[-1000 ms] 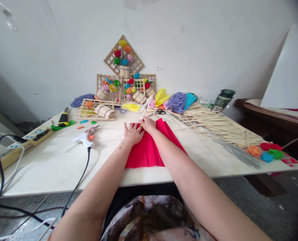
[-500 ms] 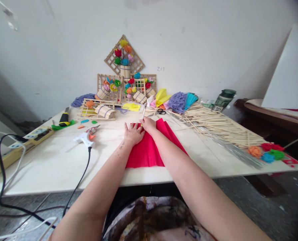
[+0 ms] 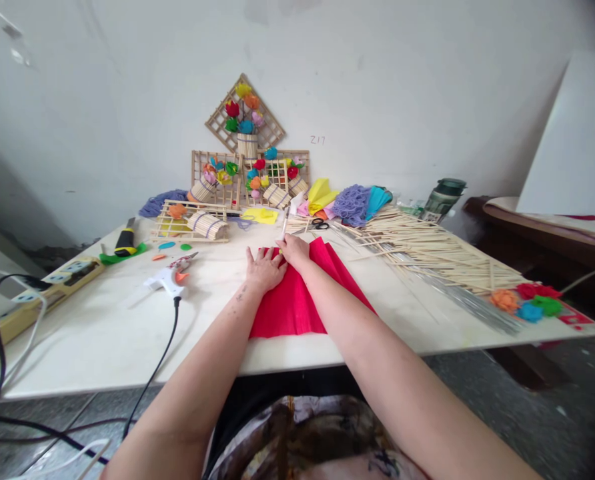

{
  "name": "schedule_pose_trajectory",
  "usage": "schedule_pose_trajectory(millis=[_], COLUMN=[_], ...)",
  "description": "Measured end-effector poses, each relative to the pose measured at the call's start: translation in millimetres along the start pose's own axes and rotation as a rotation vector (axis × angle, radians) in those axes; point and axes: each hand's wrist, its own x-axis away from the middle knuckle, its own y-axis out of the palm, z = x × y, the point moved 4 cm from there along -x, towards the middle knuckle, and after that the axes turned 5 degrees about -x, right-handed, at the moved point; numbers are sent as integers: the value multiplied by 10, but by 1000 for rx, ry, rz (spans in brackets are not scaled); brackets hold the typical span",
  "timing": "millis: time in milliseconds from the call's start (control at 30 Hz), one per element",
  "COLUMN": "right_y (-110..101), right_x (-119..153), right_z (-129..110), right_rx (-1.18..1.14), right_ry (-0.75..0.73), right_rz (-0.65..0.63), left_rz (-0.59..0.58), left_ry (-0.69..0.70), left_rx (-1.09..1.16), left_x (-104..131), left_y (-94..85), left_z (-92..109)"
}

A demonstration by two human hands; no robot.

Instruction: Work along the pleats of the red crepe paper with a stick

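A sheet of red crepe paper (image 3: 290, 310) lies on the table in front of me, with soft folds running down it. My left hand (image 3: 265, 270) rests on its upper left part, fingers spread and pressing down. Just beside it, my right hand (image 3: 294, 251) grips a slim white pen (image 3: 284, 225), whose upper end points away from me. A small yellow bit (image 3: 280, 252) shows between the two hands; its shape is mostly hidden by the fingers. The pen's tip is hidden too.
A white glue gun (image 3: 169, 280) with a black cord lies left, near a utility knife (image 3: 125, 241) and a power strip (image 3: 67, 281). Behind are stick lattices with paper flowers (image 3: 246, 113), purple yarn (image 3: 353, 205) and black scissors (image 3: 319, 224). Thin wooden sticks (image 3: 427, 247) spread right.
The whole view has shifted slightly. Both hands keep nearly the same place on the red paper, and the pen is still in my right hand.
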Motion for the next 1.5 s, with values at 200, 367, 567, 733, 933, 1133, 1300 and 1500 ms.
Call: schedule_pose_trajectory(millis=[200,367,567,733,933,1133,1300,1500], right_y=[-10,4,4,4,3,-14,-21,-23], right_x=[7,7,15,4,-7,5,5,8], right_z=[-9,-1,1,10,29,28,33,34], right_rx=[-4,-17,-41,-46,-58,-83,-81,-98], right_ry=[-1,-8,-26,-15,14,17,36,38], right_rz=[9,27,46,45,36,5,16,6], left_rz=[10,14,8,12,12,-3,-2,-17], left_ry=[1,0,-1,-2,-6,-8,-9,-18], left_rx=[-8,-7,-4,2,3,-4,0,7], left_x=[0,-8,-20,-15,-12,-12,-12,-15], left_y=[1,15,30,28,25,21,23,31], left_z=[2,-9,-20,-14,-12,-10,-15,-19])
